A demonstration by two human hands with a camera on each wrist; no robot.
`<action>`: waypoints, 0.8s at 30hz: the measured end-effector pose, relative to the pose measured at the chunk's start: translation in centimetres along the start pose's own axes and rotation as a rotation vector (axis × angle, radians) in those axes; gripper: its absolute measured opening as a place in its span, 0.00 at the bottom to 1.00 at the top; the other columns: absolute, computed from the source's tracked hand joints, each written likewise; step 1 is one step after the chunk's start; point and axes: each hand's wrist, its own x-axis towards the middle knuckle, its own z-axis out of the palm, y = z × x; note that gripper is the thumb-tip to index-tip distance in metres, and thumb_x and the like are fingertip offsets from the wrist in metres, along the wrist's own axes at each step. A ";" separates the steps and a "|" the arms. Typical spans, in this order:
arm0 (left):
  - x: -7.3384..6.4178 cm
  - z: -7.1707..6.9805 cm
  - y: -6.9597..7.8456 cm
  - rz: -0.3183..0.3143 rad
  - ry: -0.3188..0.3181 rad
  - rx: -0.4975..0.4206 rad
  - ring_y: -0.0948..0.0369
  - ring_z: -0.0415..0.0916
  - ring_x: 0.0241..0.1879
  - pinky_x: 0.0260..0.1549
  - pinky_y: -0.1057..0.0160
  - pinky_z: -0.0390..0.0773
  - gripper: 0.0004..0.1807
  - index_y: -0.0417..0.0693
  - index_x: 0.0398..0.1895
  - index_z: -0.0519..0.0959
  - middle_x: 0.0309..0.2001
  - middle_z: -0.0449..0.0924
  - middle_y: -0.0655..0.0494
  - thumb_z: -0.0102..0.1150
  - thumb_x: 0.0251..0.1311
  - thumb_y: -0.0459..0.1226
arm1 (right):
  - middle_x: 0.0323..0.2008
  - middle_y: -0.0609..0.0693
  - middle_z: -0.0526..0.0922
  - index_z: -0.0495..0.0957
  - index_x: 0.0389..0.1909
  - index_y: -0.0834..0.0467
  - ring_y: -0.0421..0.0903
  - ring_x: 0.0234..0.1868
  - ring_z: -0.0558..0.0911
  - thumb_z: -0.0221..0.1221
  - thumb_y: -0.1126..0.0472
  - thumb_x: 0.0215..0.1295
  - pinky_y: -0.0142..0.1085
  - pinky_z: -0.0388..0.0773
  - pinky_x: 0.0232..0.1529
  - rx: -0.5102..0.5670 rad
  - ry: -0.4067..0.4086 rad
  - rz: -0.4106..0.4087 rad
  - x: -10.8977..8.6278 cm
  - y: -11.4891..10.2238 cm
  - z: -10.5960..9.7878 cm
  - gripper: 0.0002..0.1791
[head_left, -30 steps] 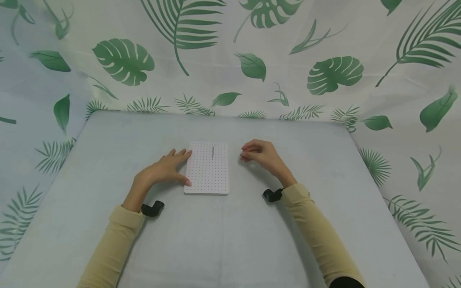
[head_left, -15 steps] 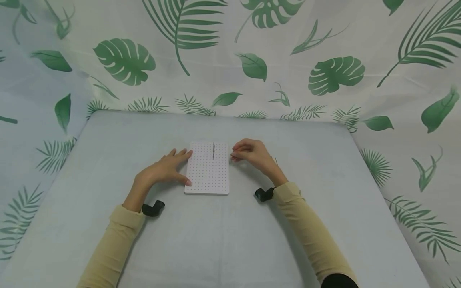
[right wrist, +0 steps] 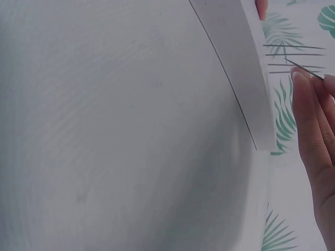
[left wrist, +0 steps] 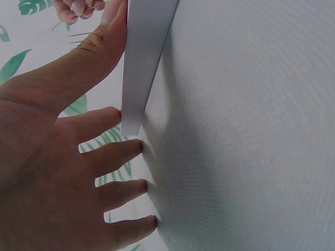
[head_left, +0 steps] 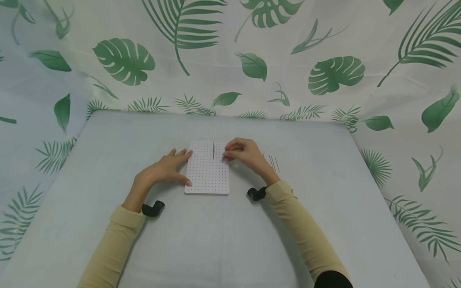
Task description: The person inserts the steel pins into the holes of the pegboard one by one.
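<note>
A white board [head_left: 205,176] with rows of small holes lies flat on the table. Several thin dark needles [right wrist: 293,46] stand upright from it; in the head view they overlap near its far end. My left hand [head_left: 163,168] rests at the board's left side, fingers spread, with thumb and fingertips touching its edge [left wrist: 144,57]. My right hand [head_left: 246,154] is over the board's right edge, thumb and fingers pinching one needle [right wrist: 303,68]. In the right wrist view that needle is tilted, its tip apart from the board's surface and visually near the standing ones.
Several loose needles [head_left: 277,164] lie on the table to the right, partly hidden behind my right wrist. A pale cloth covers the table [head_left: 180,248]. A leaf-patterned curtain [head_left: 216,64] hangs behind and along the sides.
My right hand has moved left from beside the board to over its right edge, uncovering loose needles on the table. The left hand and the board stay in place.
</note>
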 end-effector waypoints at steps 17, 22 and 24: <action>-0.2 -0.2 -0.2 -0.001 -0.007 -0.011 0.33 0.32 0.81 0.77 0.31 0.37 0.58 0.44 0.83 0.51 0.82 0.43 0.38 0.76 0.55 0.48 | 0.37 0.58 0.90 0.84 0.40 0.64 0.48 0.35 0.90 0.69 0.66 0.64 0.37 0.88 0.41 -0.098 -0.030 -0.013 1.0 -0.7 1.6 0.07; -0.2 -0.3 -0.1 0.001 -0.010 -0.015 0.33 0.32 0.81 0.77 0.30 0.37 0.58 0.44 0.83 0.51 0.82 0.44 0.38 0.76 0.55 0.48 | 0.36 0.57 0.90 0.84 0.40 0.63 0.46 0.34 0.90 0.69 0.66 0.64 0.35 0.86 0.38 -0.122 -0.037 -0.020 1.1 -0.7 1.9 0.07; -0.2 -0.3 -0.1 0.003 -0.013 -0.017 0.32 0.32 0.81 0.77 0.30 0.37 0.58 0.44 0.83 0.51 0.82 0.44 0.37 0.76 0.55 0.48 | 0.36 0.57 0.90 0.84 0.39 0.63 0.46 0.34 0.90 0.69 0.66 0.64 0.35 0.86 0.37 -0.131 -0.041 -0.021 1.1 -0.6 2.0 0.07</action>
